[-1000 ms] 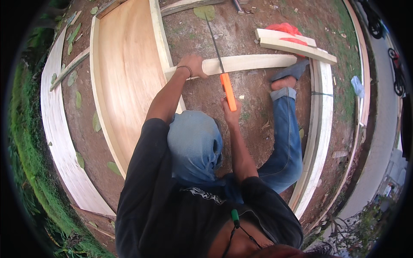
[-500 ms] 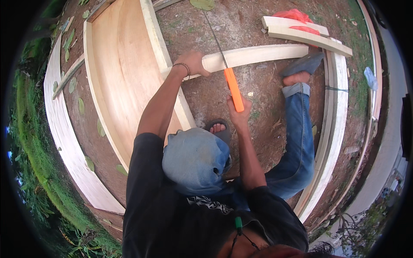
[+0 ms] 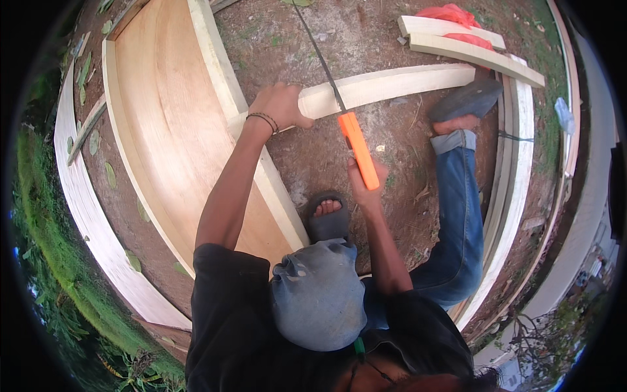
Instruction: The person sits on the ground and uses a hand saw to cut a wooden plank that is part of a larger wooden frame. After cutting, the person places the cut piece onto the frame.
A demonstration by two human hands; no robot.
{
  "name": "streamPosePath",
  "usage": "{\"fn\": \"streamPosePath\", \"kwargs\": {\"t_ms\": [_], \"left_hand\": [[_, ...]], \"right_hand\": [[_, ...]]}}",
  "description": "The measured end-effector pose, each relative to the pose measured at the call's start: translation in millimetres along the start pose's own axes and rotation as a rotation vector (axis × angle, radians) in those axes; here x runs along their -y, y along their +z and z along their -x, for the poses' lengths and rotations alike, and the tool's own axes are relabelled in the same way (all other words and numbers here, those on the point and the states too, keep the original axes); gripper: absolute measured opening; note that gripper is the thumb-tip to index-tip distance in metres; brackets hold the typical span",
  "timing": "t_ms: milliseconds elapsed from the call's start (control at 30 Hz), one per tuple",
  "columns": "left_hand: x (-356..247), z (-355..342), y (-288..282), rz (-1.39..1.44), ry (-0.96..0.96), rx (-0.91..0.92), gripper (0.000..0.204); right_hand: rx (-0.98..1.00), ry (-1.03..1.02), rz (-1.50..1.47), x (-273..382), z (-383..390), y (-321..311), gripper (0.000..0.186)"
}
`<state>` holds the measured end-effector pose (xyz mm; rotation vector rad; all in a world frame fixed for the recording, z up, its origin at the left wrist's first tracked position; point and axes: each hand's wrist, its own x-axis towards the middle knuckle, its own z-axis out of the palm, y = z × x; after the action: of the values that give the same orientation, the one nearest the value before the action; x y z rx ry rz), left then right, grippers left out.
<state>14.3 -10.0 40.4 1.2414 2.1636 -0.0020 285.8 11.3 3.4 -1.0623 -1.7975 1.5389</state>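
A pale wooden plank point(image 3: 405, 85) lies across in front of me, its left part over the edge of a wooden frame and its right end by my sandalled foot. My left hand point(image 3: 279, 108) grips the plank near its left end. In my right hand point(image 3: 364, 183) is a handsaw with an orange handle point(image 3: 358, 150). The thin dark saw blade point(image 3: 320, 55) crosses the plank just right of my left hand and points away from me. The wooden frame point(image 3: 215, 62), with a plywood panel point(image 3: 163, 85) inside it, lies on my left.
Two short wood pieces point(image 3: 477, 55) and a red plastic bag point(image 3: 450, 13) lie at the far right. Long timbers point(image 3: 513, 196) tied together run along my right side. A whitish board point(image 3: 98, 202) lies at the far left. Leaves are scattered over the soil.
My right hand has drawn the saw back toward me, so its handle sits nearer. My left hand stays on the plank. The view has shifted slightly.
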Motion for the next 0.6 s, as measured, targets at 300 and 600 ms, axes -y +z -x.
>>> {"fn": "streamPosePath", "kwargs": {"t_ms": [300, 600], "left_hand": [[-1, -6, -9, 0.107, -0.001, 0.089, 0.067], [25, -36, -10, 0.185, 0.076, 0.326, 0.081]], "right_hand": [[0.075, 0.129, 0.108, 32, -1, -20, 0.012], [0.088, 0.189, -0.061, -13, -5, -1, 0.010]]}}
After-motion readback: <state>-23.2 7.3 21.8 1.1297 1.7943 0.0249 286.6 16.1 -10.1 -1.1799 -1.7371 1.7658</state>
